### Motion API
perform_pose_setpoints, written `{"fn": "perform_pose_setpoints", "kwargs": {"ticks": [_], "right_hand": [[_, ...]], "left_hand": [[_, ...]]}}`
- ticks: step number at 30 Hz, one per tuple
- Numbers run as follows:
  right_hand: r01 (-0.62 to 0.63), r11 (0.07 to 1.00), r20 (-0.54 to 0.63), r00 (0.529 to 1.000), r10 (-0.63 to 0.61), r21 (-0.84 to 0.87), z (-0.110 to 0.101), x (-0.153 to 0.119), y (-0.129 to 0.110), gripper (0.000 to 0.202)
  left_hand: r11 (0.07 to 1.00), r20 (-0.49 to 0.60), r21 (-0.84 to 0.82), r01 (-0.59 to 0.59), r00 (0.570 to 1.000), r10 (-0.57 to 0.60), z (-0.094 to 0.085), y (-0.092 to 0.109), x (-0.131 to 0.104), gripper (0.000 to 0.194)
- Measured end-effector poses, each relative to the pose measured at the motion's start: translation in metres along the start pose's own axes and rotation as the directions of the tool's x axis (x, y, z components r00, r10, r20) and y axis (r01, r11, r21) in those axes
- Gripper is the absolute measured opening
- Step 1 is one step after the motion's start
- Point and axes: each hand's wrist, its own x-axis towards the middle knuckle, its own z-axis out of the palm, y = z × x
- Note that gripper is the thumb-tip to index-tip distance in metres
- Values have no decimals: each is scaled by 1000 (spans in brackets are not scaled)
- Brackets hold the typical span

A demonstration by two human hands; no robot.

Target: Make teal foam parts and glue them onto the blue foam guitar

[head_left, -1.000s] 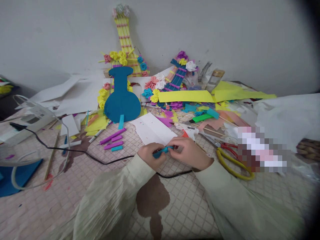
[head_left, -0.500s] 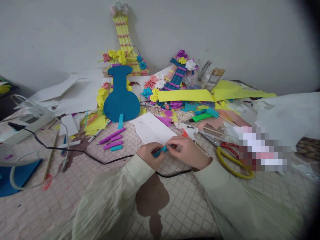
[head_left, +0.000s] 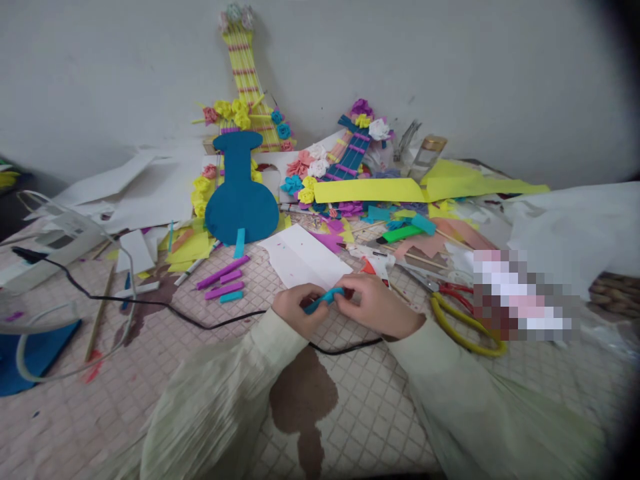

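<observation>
Between my fingers is a narrow strip of blue paper, bent and partly hidden by the fingertips. My left hand pinches one end, and my right hand pinches the other, close above the table. Just beyond them lies a folded white paper. A dark blue guitar-shaped cutout leans farther back, with a light blue strip at its lower edge. Rolled purple paper pieces and a small blue roll rest left of my hands.
Scissors with yellow and red handles lie at right, near a glue gun. A black cable runs beneath my hands. Decorated paper guitars stand against the wall. A white power strip sits at left, among paper scraps.
The blue strip now shows more curved between my fingertips, and my right fingers have shifted slightly. The whole view has moved a little; other things stay put.
</observation>
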Motion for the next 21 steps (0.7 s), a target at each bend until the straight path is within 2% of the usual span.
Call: {"fn": "perform_pose_setpoints", "kwargs": {"ticks": [4,14,17,19,21], "right_hand": [[-20,1000,-14,1000,20,-18,1,0,0,12],[21,998,-55,998,-24,-56,1,0,0,19],[27,999,-71,997,-28,-19,-2,0,0,15],[-20,999,-118,993,25,41,-8,-1,3,15],[-135,991,-234,963,135,14,-16,-3,10,22]], "left_hand": [[1000,-15,-13,16,1000,-16,1,-2,0,14],[993,-18,-120,8,1000,-11,4,-13,3,16],[987,-10,-156,27,1000,-29,4,-13,4,14],[974,7,-216,69,998,-70,3,-11,4,13],[934,42,-328,139,990,-133,1,-6,5,12]]}}
